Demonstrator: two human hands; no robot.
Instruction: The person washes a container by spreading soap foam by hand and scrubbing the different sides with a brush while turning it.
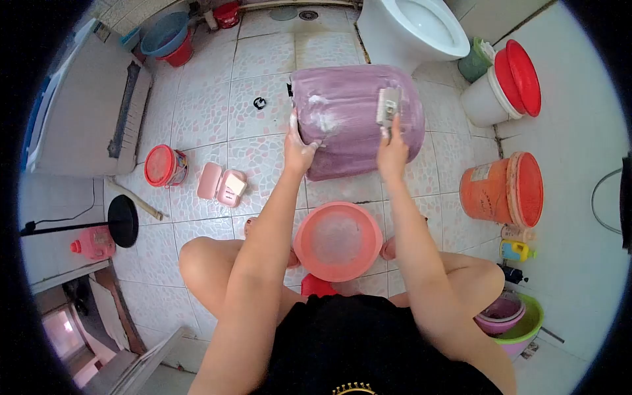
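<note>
A purple cushion-like object (pixel 355 145), wet and streaked with white foam, lies on the tiled floor. My right hand (pixel 393 153) is closed round the handle of a pale scrubbing brush (pixel 388 105), whose head rests on the purple surface near its right end. At the left edge, my left hand (pixel 301 148) grips the purple object, with foam on the fingers. Between my feet stands a pink basin (pixel 306 245) holding cloudy water. An open pink soap box (pixel 209 180) with a pale bar of soap (pixel 235 185) is on the floor to the left.
A toilet (pixel 395 39) stands beyond the purple object. Along the right are a white bucket (pixel 484 102), an orange bucket (pixel 484 192) and bottles. On the left are a small red-lidded bucket (pixel 178 168), a white appliance (pixel 85 105) and a round black disc (pixel 123 221).
</note>
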